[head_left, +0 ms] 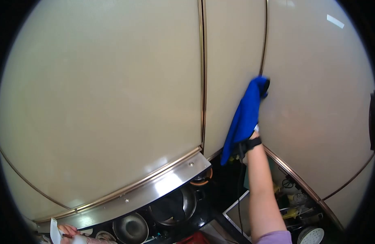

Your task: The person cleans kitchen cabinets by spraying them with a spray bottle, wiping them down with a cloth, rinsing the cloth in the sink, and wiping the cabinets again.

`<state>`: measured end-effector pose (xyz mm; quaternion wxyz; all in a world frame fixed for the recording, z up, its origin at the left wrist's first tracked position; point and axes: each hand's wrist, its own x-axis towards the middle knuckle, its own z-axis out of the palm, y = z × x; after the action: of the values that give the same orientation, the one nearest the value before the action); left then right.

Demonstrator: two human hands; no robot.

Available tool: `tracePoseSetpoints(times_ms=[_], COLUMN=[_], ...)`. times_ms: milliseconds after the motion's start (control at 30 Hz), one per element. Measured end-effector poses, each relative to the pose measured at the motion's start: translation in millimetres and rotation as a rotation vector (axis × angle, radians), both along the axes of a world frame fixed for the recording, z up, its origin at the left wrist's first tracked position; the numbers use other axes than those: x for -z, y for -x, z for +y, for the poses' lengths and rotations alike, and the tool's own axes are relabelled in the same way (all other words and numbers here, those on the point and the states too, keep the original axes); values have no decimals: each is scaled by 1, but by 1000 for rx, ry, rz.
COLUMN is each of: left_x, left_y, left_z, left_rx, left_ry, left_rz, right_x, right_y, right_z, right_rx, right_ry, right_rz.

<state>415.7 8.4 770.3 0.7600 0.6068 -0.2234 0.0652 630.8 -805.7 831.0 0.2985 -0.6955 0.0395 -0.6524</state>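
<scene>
My right hand (256, 129), mostly hidden behind a blue cloth (246, 107), is raised to the cream cabinet doors. The cloth hangs down from around the fingers and lies against the seam between the narrow door (232, 73) and the right-hand door (313, 101). A black band circles the wrist. Low at the left edge, my left hand (68, 230) has its fingers curled around a white spray bottle (54, 232), only partly in view. The lower part of that hand is cut off by the frame.
A steel range-hood edge (167, 182) runs beneath the large left door (102, 93). Below are a round pan (130, 228), a dark wok (189, 205) and a burner (201, 177). Utensils and a perforated ladle (310, 236) hang at lower right. A thin cord (239, 195) drops beside my right arm.
</scene>
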Motion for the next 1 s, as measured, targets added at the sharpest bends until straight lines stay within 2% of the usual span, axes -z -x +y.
tracePoseSetpoints(times_ms=[33,67,167,233,467,533,567,600,633,667,700,733,767,800,833,900,933,1000], left_x=[-27,-105,-108,-105,-95,-89,-91,-84,-91,-78,-70,-74,-68,-56,-46,-11,5,23], left_y=[10,44,47,47,61,69,67,65,62,44,32,24,12,5,-4,-20,-31,-59], left_z=[-45,-156,-162,-153,-132,-129,-139,-148,-175,-199,-221,-247,-271,-304,-337,-403,-430,-478], left_rx=[-97,-229,-244,-199,-199,-226,-117,-101,-6,-39,136,318,469,515,589,561,537,453], left_ry=[24,-16,-78,-95,-102,-89,-128,-201,-233,-307,-307,-357,-516,-640,-635,-482,-394,-389], left_rz=[19,168,179,170,152,239,281,301,295,49,52,71,2,-131,-213,-106,-41,-35], right_x=[45,86,163,183,164,159,148,138,112,100,101,101,101,110,127,162,178,203], right_y=[7,16,36,43,32,37,45,57,82,100,107,111,113,116,122,131,142,165], right_z=[10,20,46,55,61,73,84,94,111,122,125,126,127,123,114,91,82,76], right_rx=[22,29,38,52,219,324,427,424,309,188,180,114,52,51,-278,-932,-937,-1229], right_ry=[-15,-34,-105,-144,-174,-102,-26,-21,66,154,158,175,189,190,-178,-903,-900,-1016], right_rz=[59,111,199,205,146,204,253,260,462,669,688,476,256,256,199,52,52,-126])
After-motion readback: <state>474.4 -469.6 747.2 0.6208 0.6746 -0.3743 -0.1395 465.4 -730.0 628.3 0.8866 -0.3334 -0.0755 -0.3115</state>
